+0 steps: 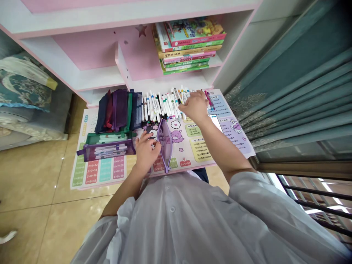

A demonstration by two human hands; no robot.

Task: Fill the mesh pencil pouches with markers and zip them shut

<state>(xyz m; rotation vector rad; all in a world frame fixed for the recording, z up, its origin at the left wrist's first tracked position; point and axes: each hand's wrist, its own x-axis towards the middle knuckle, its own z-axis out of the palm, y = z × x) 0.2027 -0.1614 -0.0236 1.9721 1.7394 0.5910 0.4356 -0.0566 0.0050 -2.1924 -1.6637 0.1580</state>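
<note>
I'd best keep the purple pouch point(165, 141) at centre gaping with my left hand point(147, 147), fingers loosely parted at its nine o'clock, while my right hand point(195, 105), grip hidden, treats the markers point(169, 104) towards one o'clock gently.

Your room is bright, and the light is soft and even on the table point(180, 157). You get white glare between the black bars point(316, 205) low on your right, and tiny shiny dots on the floor point(27, 176) tiles. The curtain point(297, 91) looks darker, and the top right corner is almost black. Straight lines lean and stretch near the edges. Your shirt point(170, 220) looks a bit fuzzy, and the words on your pens point(166, 104) are too small to read
</note>
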